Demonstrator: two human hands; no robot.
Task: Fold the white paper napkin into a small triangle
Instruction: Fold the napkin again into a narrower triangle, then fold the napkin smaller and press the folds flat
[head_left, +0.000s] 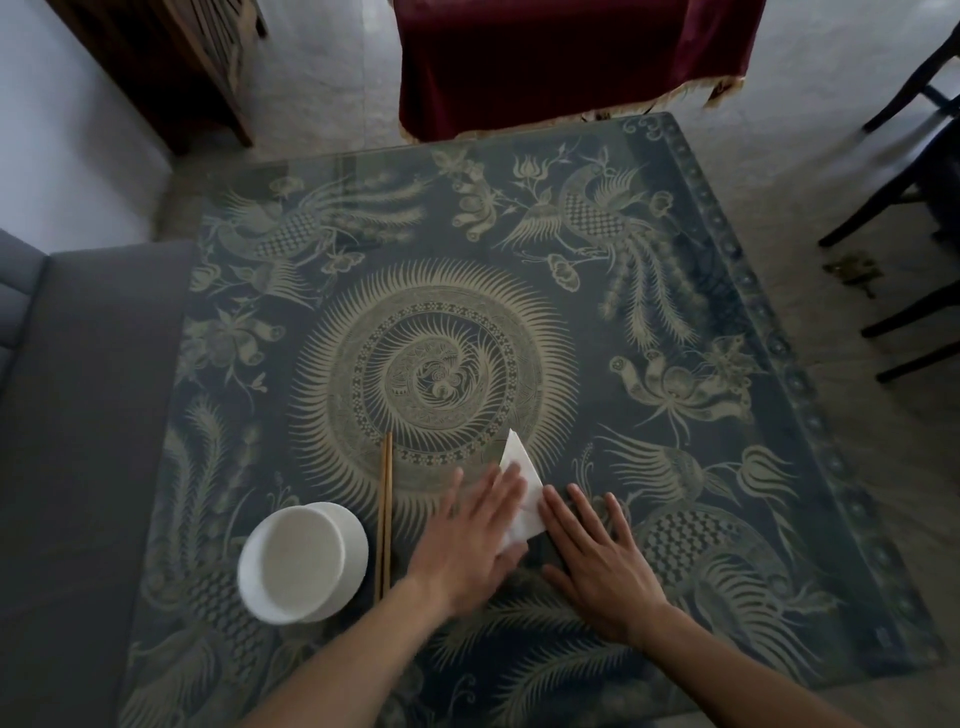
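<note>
The white paper napkin (522, 480) lies folded into a triangle on the patterned table, its point aimed away from me. My left hand (475, 535) lies flat, palm down, on the napkin's left part, fingers spread, and hides that side. Flat on the table at the napkin's right edge rests my right hand (597, 558), its fingertips touching the paper's lower right corner. Neither hand grips anything.
Two stacked white bowls (301, 561) stand to the left of my left hand. A pair of wooden chopsticks (386, 512) lies between them and the napkin. The table (675, 312) bears a dark blue ornate pattern under glass. A grey sofa is at left, dark chairs at right.
</note>
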